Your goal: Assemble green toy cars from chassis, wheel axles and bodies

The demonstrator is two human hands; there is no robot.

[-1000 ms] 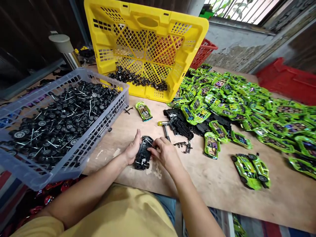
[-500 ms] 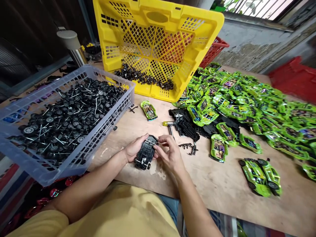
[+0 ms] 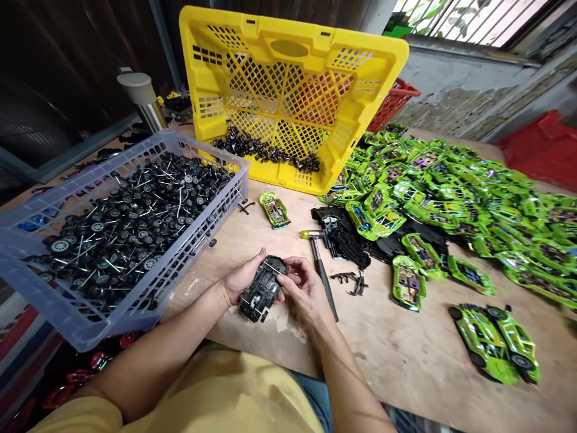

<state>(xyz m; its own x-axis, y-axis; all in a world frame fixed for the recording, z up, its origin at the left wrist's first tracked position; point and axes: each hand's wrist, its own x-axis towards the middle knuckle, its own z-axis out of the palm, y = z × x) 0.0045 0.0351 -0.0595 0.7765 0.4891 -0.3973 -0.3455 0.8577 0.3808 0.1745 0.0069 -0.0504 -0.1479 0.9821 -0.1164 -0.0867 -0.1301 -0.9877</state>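
A black toy car chassis [image 3: 262, 288] lies underside up between my hands, tilted above the table, with a thin silver axle across its upper end. My left hand [image 3: 241, 279] is closed round its left side, palm beneath. On the opposite edge my right hand [image 3: 304, 288] has thumb and fingers pressed together on the chassis, by the axle's right end; any wheel there is hidden by the fingers. Just right of my right hand is a hammer [image 3: 322, 270] with a yellow-tipped head and dark handle. A green car body [image 3: 274, 210] rests beyond the chassis.
At left stands a translucent crate [image 3: 101, 328] of black wheels on axles. A yellow crate [image 3: 293, 48] leans behind, holding small dark parts. Green car bodies [image 3: 433, 180] are heaped at right, near black chassis parts [image 3: 340, 234]. Two wheeled green cars [image 3: 482, 340] sit front right.
The view has shifted slightly, showing more of the hammer. My right fingers have closed in on the chassis edge, and the wheel seen at its lower right corner no longer shows.
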